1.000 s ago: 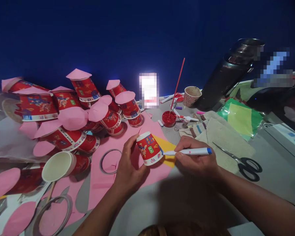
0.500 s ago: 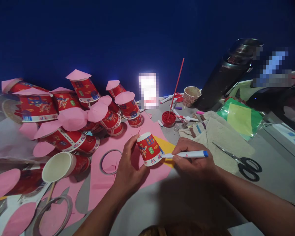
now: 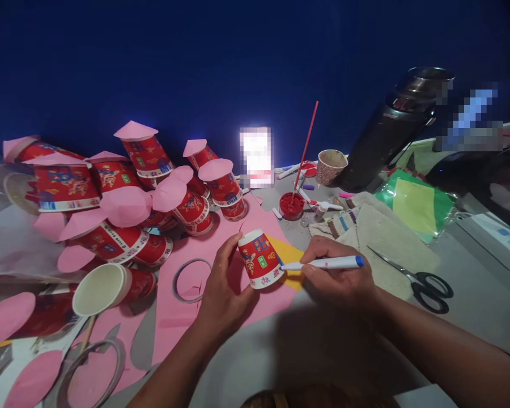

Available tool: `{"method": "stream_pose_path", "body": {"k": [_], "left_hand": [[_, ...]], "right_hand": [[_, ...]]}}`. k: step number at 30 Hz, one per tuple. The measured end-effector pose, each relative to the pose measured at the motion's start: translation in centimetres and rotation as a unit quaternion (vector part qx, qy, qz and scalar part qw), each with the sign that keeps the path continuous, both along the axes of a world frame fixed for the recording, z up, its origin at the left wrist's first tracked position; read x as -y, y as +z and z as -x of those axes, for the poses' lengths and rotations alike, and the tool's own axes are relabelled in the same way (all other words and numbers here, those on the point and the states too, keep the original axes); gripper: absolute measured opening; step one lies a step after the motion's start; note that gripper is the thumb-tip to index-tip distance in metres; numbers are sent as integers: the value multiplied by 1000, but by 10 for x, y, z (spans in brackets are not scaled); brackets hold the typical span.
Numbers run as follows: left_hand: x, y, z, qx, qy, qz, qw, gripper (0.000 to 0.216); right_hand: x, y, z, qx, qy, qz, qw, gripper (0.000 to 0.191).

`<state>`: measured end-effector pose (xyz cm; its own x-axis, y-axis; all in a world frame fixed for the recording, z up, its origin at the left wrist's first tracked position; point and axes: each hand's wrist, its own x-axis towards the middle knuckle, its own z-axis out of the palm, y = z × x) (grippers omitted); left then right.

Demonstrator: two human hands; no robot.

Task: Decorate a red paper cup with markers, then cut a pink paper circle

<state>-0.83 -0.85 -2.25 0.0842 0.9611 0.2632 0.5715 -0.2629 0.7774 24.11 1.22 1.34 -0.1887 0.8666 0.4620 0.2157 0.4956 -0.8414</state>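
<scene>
The left hand [image 3: 225,286] curls around the left side of a red printed paper cup with white edges [image 3: 261,258], held tilted near the middle of the scene. The right hand [image 3: 338,277] pinches a slim white marker pen with a blue end [image 3: 334,263], its tip at the cup's lower right side. Behind the cup lies a piece of yellow paper [image 3: 287,253], on a large sheet of pink paper [image 3: 172,334]; a grey roll of tape [image 3: 175,283] rests on that sheet, left of the cup. To the far left cluster red printed paper cups with pink paper cones [image 3: 223,184]. Beyond the right hand, a small round tub of red paint [image 3: 291,209] has a thin red stick standing in it. Farther right, black-handled metal scissors [image 3: 417,279] lie partly across a beige cloth [image 3: 380,232].
</scene>
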Motion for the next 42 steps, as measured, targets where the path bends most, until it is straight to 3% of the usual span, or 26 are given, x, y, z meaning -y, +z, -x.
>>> {"method": "stream_pose_path", "body": {"k": [8,42], "left_hand": [[0,1,0,-4,-9,-2,1000,78],[-1,4,0,5,4,9,1000,78]], "right_hand": [[1,3,0,14,25,-6,1000,11],[0,0,-1,3,-3,3,1000,10]]}}
